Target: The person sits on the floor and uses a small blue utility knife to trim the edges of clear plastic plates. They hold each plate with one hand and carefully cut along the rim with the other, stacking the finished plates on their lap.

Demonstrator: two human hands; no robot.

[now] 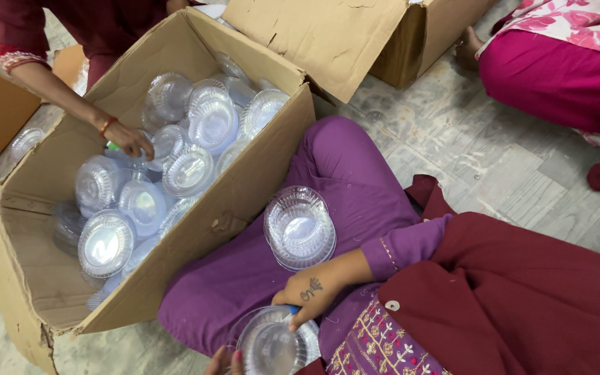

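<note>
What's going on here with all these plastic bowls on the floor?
A person sits on the floor with a stack of clear bowls on the lap. The right hand holds a small blue-tipped tool against a clear bowl that the left hand steadies from below. Beside them, a co-worker's hand reaches into a cardboard box full of more bowls.

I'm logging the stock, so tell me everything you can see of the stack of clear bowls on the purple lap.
The stack is several shallow round bowls of clear, glossy plastic with ribbed walls and flat bases, nested mouth up and slightly offset. It rests on the purple trouser leg beside the cardboard box. No hand touches it; the right hand is just below it, at a separate bowl. The exact count cannot be told.
</note>
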